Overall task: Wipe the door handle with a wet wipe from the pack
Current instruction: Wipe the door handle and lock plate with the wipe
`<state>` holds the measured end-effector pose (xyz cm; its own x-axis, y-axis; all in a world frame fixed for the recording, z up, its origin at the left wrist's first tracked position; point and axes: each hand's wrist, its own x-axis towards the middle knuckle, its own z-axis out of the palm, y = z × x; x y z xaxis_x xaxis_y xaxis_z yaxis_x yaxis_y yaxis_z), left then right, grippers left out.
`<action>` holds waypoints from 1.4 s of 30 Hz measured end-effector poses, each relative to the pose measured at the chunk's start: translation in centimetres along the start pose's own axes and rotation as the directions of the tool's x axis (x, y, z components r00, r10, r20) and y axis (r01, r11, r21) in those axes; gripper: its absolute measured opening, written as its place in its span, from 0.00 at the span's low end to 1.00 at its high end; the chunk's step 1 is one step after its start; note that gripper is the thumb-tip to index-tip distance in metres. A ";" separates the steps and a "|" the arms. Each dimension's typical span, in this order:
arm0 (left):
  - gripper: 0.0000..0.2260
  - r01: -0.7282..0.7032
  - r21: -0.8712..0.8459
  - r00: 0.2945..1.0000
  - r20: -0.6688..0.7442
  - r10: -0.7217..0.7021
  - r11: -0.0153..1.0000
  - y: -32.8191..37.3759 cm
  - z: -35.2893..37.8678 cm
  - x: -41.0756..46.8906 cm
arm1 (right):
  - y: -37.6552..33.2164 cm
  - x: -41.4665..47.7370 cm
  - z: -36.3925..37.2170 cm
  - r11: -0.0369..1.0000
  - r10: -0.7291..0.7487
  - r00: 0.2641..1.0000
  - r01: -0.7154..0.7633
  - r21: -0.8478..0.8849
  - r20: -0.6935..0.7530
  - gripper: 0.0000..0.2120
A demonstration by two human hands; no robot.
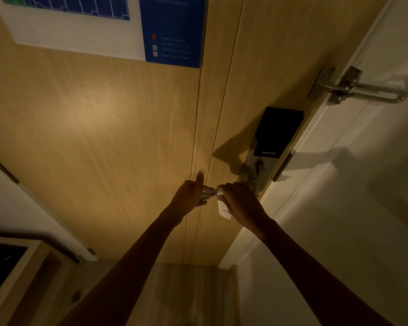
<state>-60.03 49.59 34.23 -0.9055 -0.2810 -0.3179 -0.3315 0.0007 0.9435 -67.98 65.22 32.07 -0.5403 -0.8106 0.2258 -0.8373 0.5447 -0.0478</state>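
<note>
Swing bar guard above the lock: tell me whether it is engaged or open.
Engaged, it seems: the swing bar guard spans from its plate on the door across onto the white frame.

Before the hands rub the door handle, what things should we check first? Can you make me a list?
1. Wipe in hand: ok, the right hand holds a white wipe.
2. Left hand helping: ok, it meets the right hand at the wipe.
3. Wipe opened flat: cannot tell, too dim.
4. Door handle reachable: ok, just beyond the right hand.
5. Handle touched by the wipe: not ok, not yet.
6. Pack put away: cannot tell, not in view.
</note>
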 end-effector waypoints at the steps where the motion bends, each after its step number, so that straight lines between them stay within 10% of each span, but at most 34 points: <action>1: 0.29 0.002 0.000 1.000 0.004 -0.002 1.000 0.0 0.0 0.0 | 0.0 -0.1 0.3 1.000 -0.001 1.000 0.001 -0.012 -0.019 0.11; 20: 0.29 0.008 -0.035 0.998 -0.055 -0.010 0.999 0.2 0.5 0.2 | 2.8 -2.8 0.4 0.998 0.014 0.940 -0.035 -0.055 -0.340 0.14; 24: 0.29 0.008 -0.055 0.997 -0.072 -0.012 0.998 0.0 0.7 0.1 | 1.6 -2.2 1.3 0.999 -0.047 0.952 0.049 -0.003 -0.301 0.13; 31: 0.30 0.054 -0.087 0.997 -0.058 -0.059 0.995 -0.2 0.7 0.2 | 2.7 -3.4 0.9 0.935 0.278 0.935 -0.210 0.285 -0.221 0.24; 35: 0.30 0.078 -0.069 0.996 -0.044 -0.081 0.995 0.4 0.6 0.2 | 2.5 -2.9 0.5 0.994 0.056 0.974 -0.034 0.104 -0.219 0.12; 42: 0.34 0.118 -0.091 0.993 -0.021 -0.120 0.989 0.7 0.5 0.1 | 4.1 -5.1 -0.9 0.969 0.209 0.952 -0.171 0.179 -0.225 0.13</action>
<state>-60.50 50.06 34.76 -0.8534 -0.2990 -0.4270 -0.4104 -0.1195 0.9040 -68.61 71.80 31.58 -0.6704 -0.6091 0.4238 -0.7341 0.6277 -0.2591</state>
